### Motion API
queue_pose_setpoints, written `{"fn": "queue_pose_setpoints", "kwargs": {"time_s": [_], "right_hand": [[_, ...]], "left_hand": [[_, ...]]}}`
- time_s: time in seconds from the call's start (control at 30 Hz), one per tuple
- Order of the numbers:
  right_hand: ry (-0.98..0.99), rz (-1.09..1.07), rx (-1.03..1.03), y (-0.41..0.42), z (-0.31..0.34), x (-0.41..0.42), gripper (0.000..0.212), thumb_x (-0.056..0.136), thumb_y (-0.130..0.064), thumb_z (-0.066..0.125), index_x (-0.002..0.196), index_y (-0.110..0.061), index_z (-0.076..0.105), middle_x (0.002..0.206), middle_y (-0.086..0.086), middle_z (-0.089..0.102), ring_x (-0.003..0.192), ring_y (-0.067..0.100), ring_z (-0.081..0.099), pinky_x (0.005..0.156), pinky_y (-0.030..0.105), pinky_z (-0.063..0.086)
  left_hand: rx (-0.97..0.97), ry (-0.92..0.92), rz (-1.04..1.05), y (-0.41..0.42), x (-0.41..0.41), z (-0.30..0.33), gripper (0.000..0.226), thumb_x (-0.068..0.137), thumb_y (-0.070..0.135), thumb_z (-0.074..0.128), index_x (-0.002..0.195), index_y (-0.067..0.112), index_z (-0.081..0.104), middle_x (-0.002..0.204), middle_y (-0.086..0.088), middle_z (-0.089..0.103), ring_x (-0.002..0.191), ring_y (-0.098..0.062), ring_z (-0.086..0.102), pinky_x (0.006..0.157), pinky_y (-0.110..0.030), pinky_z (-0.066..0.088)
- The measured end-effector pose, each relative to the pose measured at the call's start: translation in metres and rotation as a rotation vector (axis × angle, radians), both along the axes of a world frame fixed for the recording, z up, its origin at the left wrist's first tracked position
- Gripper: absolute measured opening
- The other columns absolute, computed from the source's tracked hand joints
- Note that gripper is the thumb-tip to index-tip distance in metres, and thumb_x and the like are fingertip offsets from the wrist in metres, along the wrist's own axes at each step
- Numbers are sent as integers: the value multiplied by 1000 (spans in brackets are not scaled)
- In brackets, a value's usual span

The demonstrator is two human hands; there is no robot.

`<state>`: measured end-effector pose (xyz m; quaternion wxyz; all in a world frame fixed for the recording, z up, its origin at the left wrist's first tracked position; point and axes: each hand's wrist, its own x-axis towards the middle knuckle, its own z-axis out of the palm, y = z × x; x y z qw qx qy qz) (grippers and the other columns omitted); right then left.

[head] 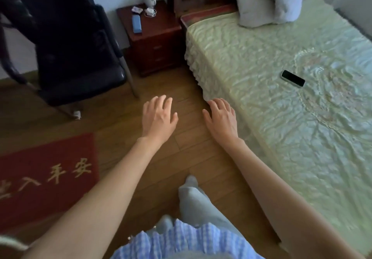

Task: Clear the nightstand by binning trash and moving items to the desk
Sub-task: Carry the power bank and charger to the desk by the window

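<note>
The dark red wooden nightstand [159, 31] stands at the back between a chair and the bed. On its top lie a blue flat case [136, 23], a small crumpled wrapper [137, 9], a white face mask [150, 11] and a white mug [150, 0] at the rear. My left hand [159, 118] and my right hand [221, 118] are stretched forward over the wooden floor, well short of the nightstand. Both hold nothing and their fingers are spread.
A black chair [76, 61] draped with dark clothing stands left of the nightstand. The bed [281, 101] with a pale green cover fills the right; a phone [293, 78] and a grey pillow [267, 3] lie on it. A red mat [46, 178] covers the floor at left.
</note>
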<state>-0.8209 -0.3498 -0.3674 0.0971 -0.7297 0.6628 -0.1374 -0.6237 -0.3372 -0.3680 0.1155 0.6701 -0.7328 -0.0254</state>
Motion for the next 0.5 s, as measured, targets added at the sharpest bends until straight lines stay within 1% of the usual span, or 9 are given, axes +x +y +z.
{"fn": "queue_pose_setpoints", "kwargs": {"time_s": [0.1, 0.2, 0.33, 0.5], "right_hand": [[5, 57, -11, -56, 3, 2, 39, 98, -32, 44, 129, -11, 53, 134, 7, 53, 134, 25, 38, 108, 41, 32], [9, 121, 2, -101, 5, 6, 40, 98, -32, 43, 132, -11, 51, 135, 6, 52, 135, 25, 37, 109, 40, 30], [7, 174, 32, -145, 0, 16, 40, 98, -31, 44, 131, -10, 52, 136, 7, 52, 135, 26, 36, 109, 41, 29], [15, 226, 58, -199, -12, 39, 40, 98, -31, 45, 130, -10, 52, 136, 8, 52, 136, 26, 36, 110, 42, 29]], "left_hand": [[-2, -5, 66, -43, 0, 4, 48, 91, 33, 52, 131, 7, 48, 135, -13, 51, 125, -28, 45, 105, -45, 37], [20, -3, 130, -73, 3, 2, 48, 91, 33, 52, 131, 7, 48, 134, -13, 51, 125, -29, 46, 105, -45, 38], [69, -3, 178, -103, 12, -4, 48, 92, 34, 51, 132, 7, 48, 135, -14, 51, 125, -29, 46, 105, -46, 38], [81, 12, 217, -154, 31, -13, 48, 91, 32, 53, 131, 7, 49, 134, -15, 52, 124, -30, 47, 104, -46, 38]]}}
